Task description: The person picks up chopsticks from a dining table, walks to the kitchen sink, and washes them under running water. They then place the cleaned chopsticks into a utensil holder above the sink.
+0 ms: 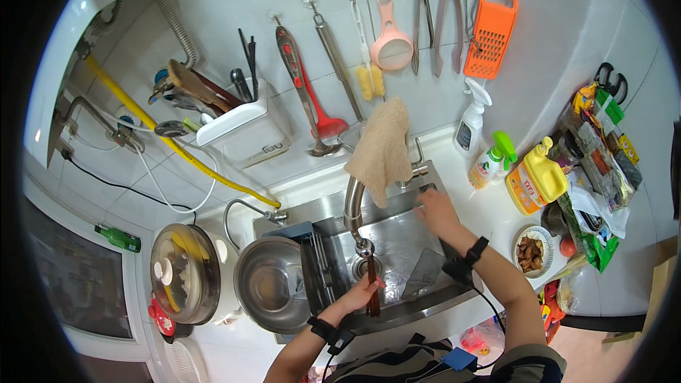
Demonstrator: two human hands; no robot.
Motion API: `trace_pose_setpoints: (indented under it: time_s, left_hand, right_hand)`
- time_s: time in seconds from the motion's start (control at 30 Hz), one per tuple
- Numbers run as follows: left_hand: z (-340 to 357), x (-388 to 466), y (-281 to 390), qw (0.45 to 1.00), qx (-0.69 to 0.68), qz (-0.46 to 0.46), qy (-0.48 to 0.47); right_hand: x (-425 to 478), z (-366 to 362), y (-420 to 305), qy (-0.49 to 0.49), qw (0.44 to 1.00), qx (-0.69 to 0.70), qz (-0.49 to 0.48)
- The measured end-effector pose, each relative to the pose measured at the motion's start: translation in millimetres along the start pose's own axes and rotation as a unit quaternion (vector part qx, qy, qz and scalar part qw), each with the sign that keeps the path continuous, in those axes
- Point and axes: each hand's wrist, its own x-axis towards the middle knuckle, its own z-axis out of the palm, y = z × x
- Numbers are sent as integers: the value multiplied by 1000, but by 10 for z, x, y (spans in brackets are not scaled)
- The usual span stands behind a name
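My left hand [362, 294] grips a bundle of reddish-brown chopsticks [373, 303] under the spout of the metal faucet [353, 207]. The sticks reach up to the nozzle, over the drain of the stainless steel sink [399, 234]. A beige cloth [380, 149] is draped over the top of the faucet. My right hand [437, 214] hovers over the sink's back right corner, below the faucet's side lever [419, 168]. It is blurred, with its fingers partly curled, and nothing shows in it. A grey rag [424, 275] lies on the sink floor.
A dark drain basket [319, 271] and a steel bowl [268, 284] sit at the sink's left. Farther left is a lidded pot [183, 274]. Spray bottles [492, 159], a yellow detergent jug [536, 176] and a bowl of food [532, 251] stand right. Utensils hang behind.
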Motion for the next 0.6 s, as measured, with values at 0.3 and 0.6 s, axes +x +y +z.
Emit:
trace_pose_setpoints:
  time_s: [0.3, 0.6]
  left_hand:
    - [-70, -178, -91, 978, 104, 120, 132]
    - [-395, -564, 347, 987, -21, 78, 136]
  right_hand:
    - [-764, 33, -935, -224, 948, 224, -41]
    - [-796, 115, -1505, -249, 942, 206, -90]
